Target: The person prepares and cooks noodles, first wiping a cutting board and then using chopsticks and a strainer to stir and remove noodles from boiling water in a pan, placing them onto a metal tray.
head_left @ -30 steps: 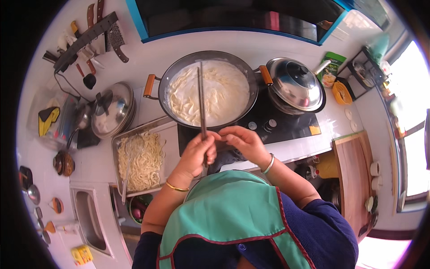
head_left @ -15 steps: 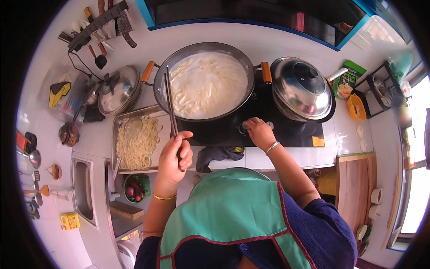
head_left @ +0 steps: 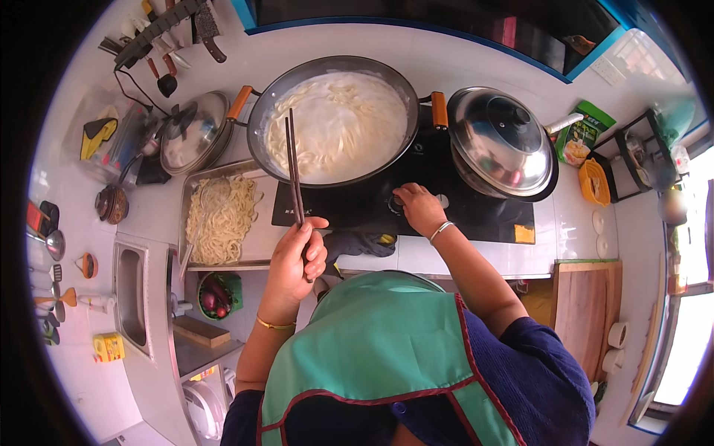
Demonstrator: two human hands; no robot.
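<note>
My left hand [head_left: 296, 262] is closed round a pair of dark chopsticks [head_left: 294, 171], which point up and away in front of the wok's near left rim. In the wide black wok [head_left: 256, 141] with wooden handles, pale noodles [head_left: 346, 123] float in white, foamy liquid. My right hand [head_left: 422, 209] grips a control knob [head_left: 396, 204] on the front of the black cooktop [head_left: 476, 219]; the fingers partly hide it. A second knob [head_left: 444, 201] is just right of that hand. To the left of the wok, a metal tray [head_left: 256, 249] holds a heap of noodles [head_left: 222, 223] and a long-handled metal strainer [head_left: 204, 215].
A lidded steel pan [head_left: 502, 145] sits on the right of the cooktop. Knives hang on a wall rack [head_left: 160, 30]. A lid [head_left: 195, 134] leans at the left, and a dark cloth [head_left: 355, 244] hangs at the counter's front. An orange basket [head_left: 594, 182] stands far right.
The view has shifted slightly, so the wok and tray appear higher and further left. My left hand still holds the chopsticks, and my right hand stays at the knob.
</note>
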